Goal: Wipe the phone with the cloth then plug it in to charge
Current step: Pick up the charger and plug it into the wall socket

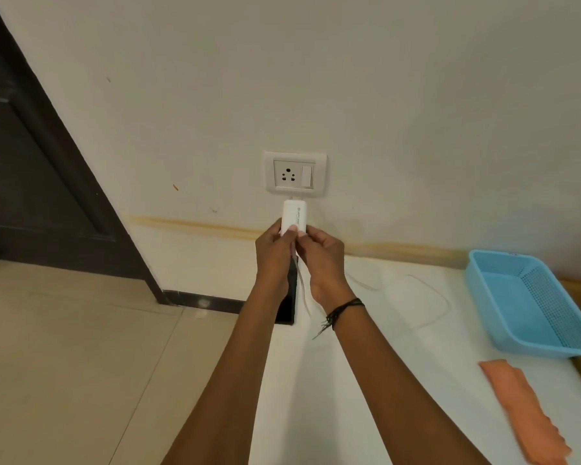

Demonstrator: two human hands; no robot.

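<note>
A white charger adapter (pixel 295 214) is held up just below the wall socket (pixel 295 174), its two pins pointing at the socket plate's lower edge. My left hand (pixel 274 253) grips the adapter's lower end, and my right hand (pixel 322 258) pinches it from the right. A white cable (pixel 413 298) hangs from the adapter and loops over the white table (pixel 366 380). The dark phone (pixel 288 302) lies at the table's left edge, mostly hidden behind my left arm. The orange cloth (pixel 524 409) lies flat at the lower right.
A light blue plastic basket (pixel 530 300) stands at the table's right side. A dark door (pixel 31 162) fills the left, with beige floor tiles (pixel 81 347) below it. The socket's switch (pixel 306 176) sits right of the pin holes.
</note>
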